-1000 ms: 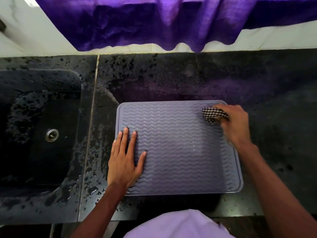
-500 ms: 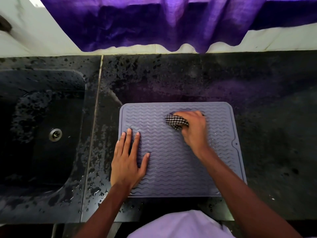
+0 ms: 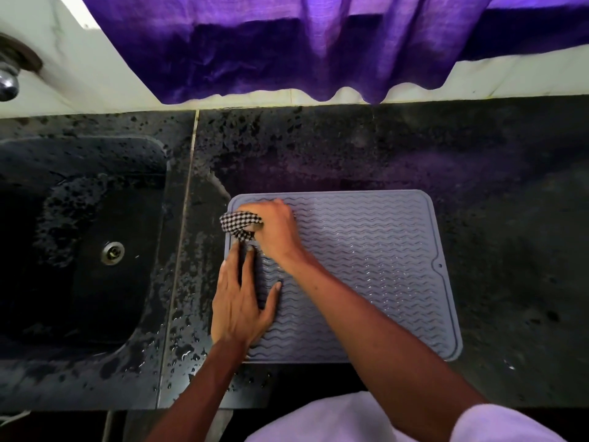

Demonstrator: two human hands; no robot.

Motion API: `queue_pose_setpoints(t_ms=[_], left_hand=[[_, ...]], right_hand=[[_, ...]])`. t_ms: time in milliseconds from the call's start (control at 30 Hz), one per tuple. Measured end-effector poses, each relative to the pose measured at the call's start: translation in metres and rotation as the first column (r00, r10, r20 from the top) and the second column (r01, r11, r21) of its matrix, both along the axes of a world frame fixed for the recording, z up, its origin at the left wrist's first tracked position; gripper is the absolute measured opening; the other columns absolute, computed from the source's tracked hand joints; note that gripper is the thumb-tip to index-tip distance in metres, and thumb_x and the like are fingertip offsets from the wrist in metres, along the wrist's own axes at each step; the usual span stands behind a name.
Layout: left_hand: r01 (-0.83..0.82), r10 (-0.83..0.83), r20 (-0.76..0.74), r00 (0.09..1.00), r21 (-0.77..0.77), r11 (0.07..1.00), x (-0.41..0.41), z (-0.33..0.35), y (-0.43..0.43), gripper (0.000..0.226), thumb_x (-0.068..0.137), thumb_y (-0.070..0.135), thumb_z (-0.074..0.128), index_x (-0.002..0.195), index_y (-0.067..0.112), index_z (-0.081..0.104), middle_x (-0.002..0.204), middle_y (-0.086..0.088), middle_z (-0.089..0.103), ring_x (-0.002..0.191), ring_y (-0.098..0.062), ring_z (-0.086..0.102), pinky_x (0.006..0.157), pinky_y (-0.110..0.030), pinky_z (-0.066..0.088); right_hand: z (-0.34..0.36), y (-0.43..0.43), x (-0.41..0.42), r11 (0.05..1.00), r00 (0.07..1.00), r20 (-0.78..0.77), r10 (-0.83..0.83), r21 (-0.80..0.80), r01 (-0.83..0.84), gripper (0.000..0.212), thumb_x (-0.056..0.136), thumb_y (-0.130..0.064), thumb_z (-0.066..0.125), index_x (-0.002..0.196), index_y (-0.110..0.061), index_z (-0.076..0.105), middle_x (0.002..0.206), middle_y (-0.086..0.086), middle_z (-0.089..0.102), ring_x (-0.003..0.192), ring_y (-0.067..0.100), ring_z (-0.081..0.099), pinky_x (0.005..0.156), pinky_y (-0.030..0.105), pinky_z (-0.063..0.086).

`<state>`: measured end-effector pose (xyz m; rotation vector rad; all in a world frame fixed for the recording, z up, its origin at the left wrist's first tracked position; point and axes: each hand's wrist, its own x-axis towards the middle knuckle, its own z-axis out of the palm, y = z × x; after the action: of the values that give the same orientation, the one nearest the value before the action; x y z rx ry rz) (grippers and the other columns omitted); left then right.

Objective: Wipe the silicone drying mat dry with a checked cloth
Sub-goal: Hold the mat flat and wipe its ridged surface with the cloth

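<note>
A grey-lilac silicone drying mat (image 3: 366, 266) with wavy ridges lies flat on the dark stone counter. My right hand (image 3: 277, 231) is at the mat's far left corner, closed around a bunched black-and-white checked cloth (image 3: 239, 223) that presses on the mat's left edge. My left hand (image 3: 239, 301) lies flat on the mat's left side, fingers spread, just below the cloth. My right forearm crosses the mat diagonally and hides part of its near edge.
A dark sink (image 3: 79, 250) with a metal drain (image 3: 112, 252) sits left of the mat. Water drops cover the counter strip (image 3: 188, 314) between sink and mat. A purple curtain (image 3: 287, 43) hangs over the back wall. A tap (image 3: 9, 81) shows at far left.
My right hand has swept the checked cloth across the mat from its far right corner to its far left corner. My left hand has stayed pressed on the mat.
</note>
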<state>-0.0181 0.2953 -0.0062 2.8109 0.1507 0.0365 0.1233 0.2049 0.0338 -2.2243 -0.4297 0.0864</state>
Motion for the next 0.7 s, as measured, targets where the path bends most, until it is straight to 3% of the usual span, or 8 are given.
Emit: queue_pose_setpoints(t_ms=[67, 200, 333, 467, 600, 700], left_hand=[[0.017, -0.017, 0.023, 1.000, 0.000, 1.000, 0.001, 0.000, 0.000, 0.082, 0.097, 0.061, 0.045, 0.157, 0.007, 0.032, 0.170, -0.012, 0.016, 0.155, -0.027, 0.022, 0.125, -0.039, 0.022], [0.020, -0.020, 0.048, 0.999, -0.006, 1.000, 0.001, -0.002, 0.000, 0.080, 0.097, 0.057, 0.052, 0.157, 0.007, 0.033, 0.169, -0.011, 0.019, 0.154, -0.027, 0.023, 0.126, -0.039, 0.020], [0.048, -0.042, 0.143, 0.989, -0.037, 0.998, -0.001, -0.007, -0.001, 0.070, 0.097, 0.045, 0.059, 0.149, 0.001, 0.045, 0.156, -0.017, 0.041, 0.147, -0.033, 0.037, 0.118, -0.051, 0.036], [0.053, -0.056, 0.152, 0.987, 0.025, 0.998, -0.002, -0.010, -0.001, 0.065, 0.100, 0.046, 0.053, 0.146, -0.001, 0.051, 0.149, -0.015, 0.052, 0.145, -0.033, 0.040, 0.116, -0.051, 0.038], [0.078, -0.084, 0.193, 0.978, 0.039, 0.996, -0.001, -0.012, 0.000, 0.064, 0.101, 0.044, 0.051, 0.143, -0.003, 0.053, 0.147, -0.016, 0.055, 0.142, -0.034, 0.046, 0.117, -0.051, 0.038], [0.074, -0.078, 0.179, 0.981, 0.033, 0.997, -0.001, -0.013, 0.000, 0.064, 0.102, 0.046, 0.047, 0.145, -0.002, 0.052, 0.149, -0.015, 0.053, 0.144, -0.033, 0.044, 0.117, -0.050, 0.037]], right_hand=[[0.009, -0.019, 0.002, 0.997, 0.997, 0.045, -0.068, 0.050, 0.065, 0.042, 0.069, 0.000, 0.070, 0.101, -0.027, 0.074, 0.092, -0.005, 0.074, 0.086, 0.019, 0.063, 0.079, 0.034, 0.051], [0.009, -0.082, 0.009, 0.983, 0.972, 0.186, -0.144, -0.087, 0.162, 0.046, 0.069, 0.001, 0.074, 0.107, -0.025, 0.073, 0.100, -0.007, 0.073, 0.083, 0.018, 0.058, 0.074, 0.029, 0.040], [-0.011, -0.118, 0.000, 0.972, 0.978, 0.166, -0.128, -0.174, 0.156, 0.052, 0.063, 0.006, 0.075, 0.107, -0.020, 0.073, 0.102, 0.000, 0.073, 0.089, 0.024, 0.059, 0.078, 0.031, 0.042], [-0.027, -0.103, -0.011, 0.957, 0.971, 0.170, -0.167, -0.209, 0.201, 0.056, 0.064, 0.006, 0.073, 0.112, -0.022, 0.071, 0.102, -0.003, 0.071, 0.087, 0.018, 0.049, 0.072, 0.024, 0.027], [-0.027, -0.064, -0.012, 0.981, 0.981, 0.160, -0.109, -0.139, 0.132, 0.051, 0.065, 0.000, 0.061, 0.111, -0.021, 0.072, 0.096, -0.002, 0.069, 0.087, 0.022, 0.050, 0.074, 0.036, 0.042], [-0.026, -0.033, -0.012, 0.985, 0.984, 0.157, -0.082, -0.138, 0.104, 0.051, 0.065, 0.001, 0.070, 0.109, -0.023, 0.073, 0.094, -0.003, 0.068, 0.086, 0.023, 0.053, 0.077, 0.039, 0.045]])
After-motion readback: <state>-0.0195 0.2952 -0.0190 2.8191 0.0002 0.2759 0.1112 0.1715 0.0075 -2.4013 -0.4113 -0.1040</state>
